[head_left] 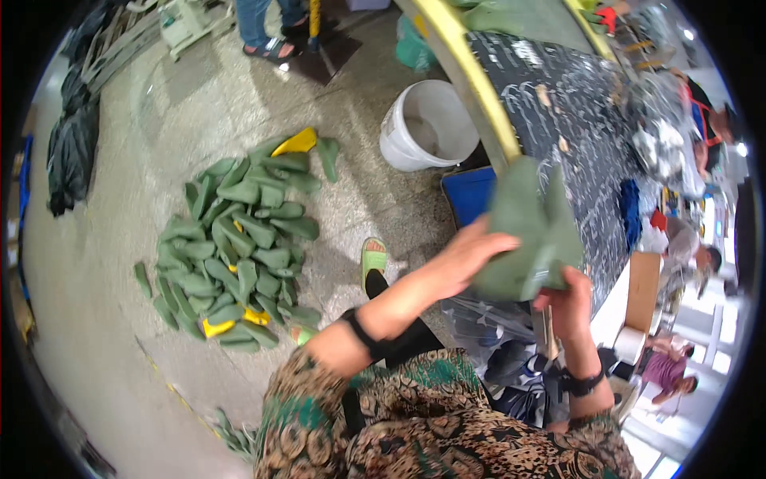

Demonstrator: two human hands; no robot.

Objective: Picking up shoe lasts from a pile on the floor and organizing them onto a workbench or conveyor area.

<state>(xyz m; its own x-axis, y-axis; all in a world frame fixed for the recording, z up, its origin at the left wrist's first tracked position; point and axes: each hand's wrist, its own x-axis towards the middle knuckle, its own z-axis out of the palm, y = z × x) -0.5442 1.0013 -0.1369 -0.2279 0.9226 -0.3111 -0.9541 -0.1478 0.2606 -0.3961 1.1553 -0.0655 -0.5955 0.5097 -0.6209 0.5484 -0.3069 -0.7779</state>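
In front of me I hold up green shoe lasts, smeared by motion. They look like two side by side, tapered ends upward, but I cannot tell for sure. My left hand grips them from the left, its thumb lying across the near face and its other fingers hidden behind. My right hand closes around the lower right part. Down on the floor to the left lies a big heap of green shoe lasts, with several yellow lasts among them.
Beyond my hands runs a worn black worktop with a yellow edge. A white bucket and a blue crate stand beside it. Black bags lie far left. Another person's feet show at the top; other people are at right.
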